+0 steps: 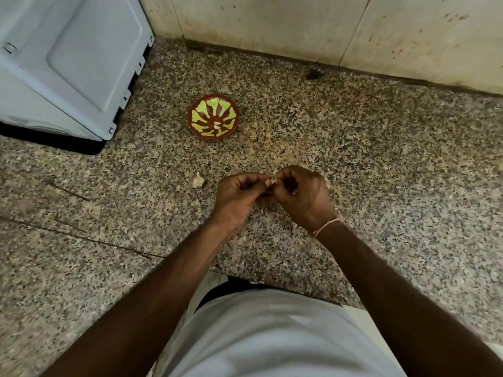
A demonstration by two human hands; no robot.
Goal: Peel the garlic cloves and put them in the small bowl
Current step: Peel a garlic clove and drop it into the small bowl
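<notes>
Left hand [239, 197]: fingers curled, thumb & forefinger pinching a clove [270, 183] at its left end, palm turned up/inward.
Right hand [302, 194]: fingers curled, tips meeting the same clove from the right; back of hand faces camera; thread band [326, 227] at wrist.
Clove: small, pale, mostly hidden btw. the fingertips of both hands, held above the counter [381, 186]; cannot tell how much skin is on it.
Bowl [214, 116]: red-brown w/ yellow-green petal pattern, upright on counter, well beyond the hands, up & to the left; pale pieces [217, 124] lie near its centre.
Garlic [198, 180]: pale, unpeeled piece lying on counter just left of left hand, apart from it.
Counter: speckled stone, w/ cracks at left.
Appliance [68, 63]: grey-white casing, top-left corner, near bowl but not touching.
Wall [299, 28]: stained pale tiles behind counter.
</notes>
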